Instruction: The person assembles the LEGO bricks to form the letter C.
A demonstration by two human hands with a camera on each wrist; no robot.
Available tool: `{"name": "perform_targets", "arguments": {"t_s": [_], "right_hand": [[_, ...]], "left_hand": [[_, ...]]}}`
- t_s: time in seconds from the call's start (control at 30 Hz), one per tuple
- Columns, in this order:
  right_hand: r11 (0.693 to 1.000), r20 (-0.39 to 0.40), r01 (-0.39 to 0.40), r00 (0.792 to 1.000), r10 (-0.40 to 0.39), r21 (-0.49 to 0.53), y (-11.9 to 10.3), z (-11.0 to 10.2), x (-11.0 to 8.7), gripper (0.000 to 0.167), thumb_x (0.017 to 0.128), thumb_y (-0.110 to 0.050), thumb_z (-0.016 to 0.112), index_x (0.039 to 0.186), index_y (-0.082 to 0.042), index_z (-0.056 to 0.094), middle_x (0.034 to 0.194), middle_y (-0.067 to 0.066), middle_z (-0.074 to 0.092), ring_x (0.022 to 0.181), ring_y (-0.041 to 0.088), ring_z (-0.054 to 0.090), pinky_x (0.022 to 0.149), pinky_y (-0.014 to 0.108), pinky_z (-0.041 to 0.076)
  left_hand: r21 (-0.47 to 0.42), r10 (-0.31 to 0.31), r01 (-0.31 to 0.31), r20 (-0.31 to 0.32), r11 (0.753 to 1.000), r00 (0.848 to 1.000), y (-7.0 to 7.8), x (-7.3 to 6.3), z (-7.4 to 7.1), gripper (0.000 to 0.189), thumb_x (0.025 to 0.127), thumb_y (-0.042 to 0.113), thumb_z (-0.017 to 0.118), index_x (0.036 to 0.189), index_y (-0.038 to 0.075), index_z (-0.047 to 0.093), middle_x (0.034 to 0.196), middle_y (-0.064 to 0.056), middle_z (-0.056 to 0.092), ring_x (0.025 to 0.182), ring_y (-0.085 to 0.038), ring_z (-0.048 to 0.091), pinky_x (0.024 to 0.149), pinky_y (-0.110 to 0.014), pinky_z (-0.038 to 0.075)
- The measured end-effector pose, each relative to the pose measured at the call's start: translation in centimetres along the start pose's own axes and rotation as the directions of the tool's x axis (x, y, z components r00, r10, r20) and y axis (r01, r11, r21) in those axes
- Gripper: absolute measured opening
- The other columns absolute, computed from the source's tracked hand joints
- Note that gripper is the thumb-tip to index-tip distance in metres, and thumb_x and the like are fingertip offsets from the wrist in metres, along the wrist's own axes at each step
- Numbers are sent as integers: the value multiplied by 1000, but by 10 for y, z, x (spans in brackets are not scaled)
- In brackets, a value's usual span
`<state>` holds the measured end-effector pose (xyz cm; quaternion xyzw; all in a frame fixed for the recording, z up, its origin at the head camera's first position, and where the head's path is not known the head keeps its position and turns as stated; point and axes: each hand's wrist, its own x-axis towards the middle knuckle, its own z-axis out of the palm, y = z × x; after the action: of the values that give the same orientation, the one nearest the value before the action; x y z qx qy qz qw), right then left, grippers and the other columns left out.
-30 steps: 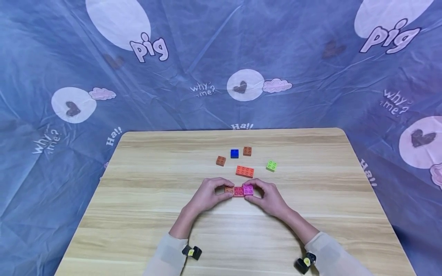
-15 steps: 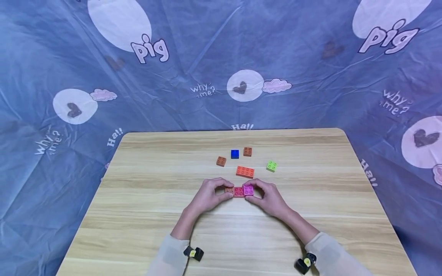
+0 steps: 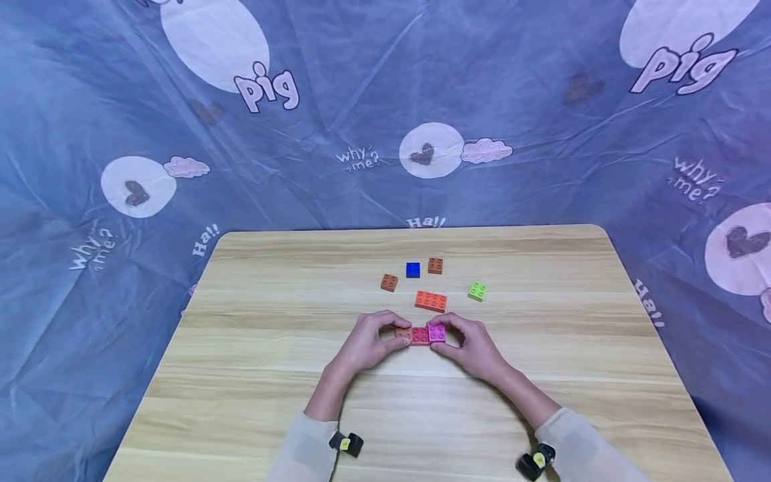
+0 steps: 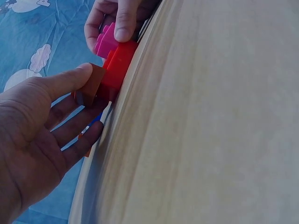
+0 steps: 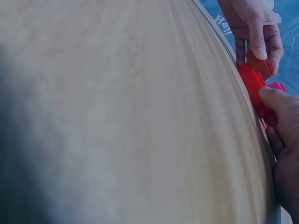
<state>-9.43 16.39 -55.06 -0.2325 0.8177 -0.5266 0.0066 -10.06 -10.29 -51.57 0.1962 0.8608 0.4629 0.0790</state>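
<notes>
A long red toy brick lies on the wooden table between my two hands. On its left end is a small brown brick, and a pink brick stands on its right end. My left hand pinches the brown brick between thumb and fingers; its lower fingers spread below in the left wrist view. From the other side my right hand grips the pink brick and the red one beneath, its thumb along the near side. Studs on the middle of the red brick show between the hands.
Behind the hands lies an orange-red long brick. Farther back are a blue brick, two brown bricks and a lime green brick. A blue printed cloth hangs beyond the table.
Both hands keep their hold on the joined bricks with hardly any movement. The whole head view has shifted slightly, so everything appears a little farther right.
</notes>
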Motion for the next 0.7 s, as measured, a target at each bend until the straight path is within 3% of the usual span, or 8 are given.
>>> {"name": "perform_targets", "arguments": {"t_s": [0.27,0.5,0.7], "right_hand": [[1000,6,-6,1000,5,16,-2,-2,0,47,83,-6,90,123,-21,72,121,-7,76,117,18,70,105,25,55],[1000,4,-1,1000,1,24,-2,-2,0,48,82,-4,91,124,-21,72,121,-7,76,118,18,70,107,23,53],[1000,4,11,1000,-11,10,-2,-2,-1,48,83,-6,91,125,-20,72,122,-7,75,120,19,69,107,26,54]], "left_hand": [[-3,-42,42,7,999,999,2,1,0,31,89,23,87,118,19,79,115,10,78,117,-14,70,111,-41,52],[-61,-104,104,15,993,995,2,-1,2,34,89,21,87,121,20,77,119,7,77,118,-14,71,108,-35,55],[-97,-116,118,23,988,993,1,-1,2,34,89,22,87,121,21,77,120,6,77,119,-16,71,108,-34,55]]}}
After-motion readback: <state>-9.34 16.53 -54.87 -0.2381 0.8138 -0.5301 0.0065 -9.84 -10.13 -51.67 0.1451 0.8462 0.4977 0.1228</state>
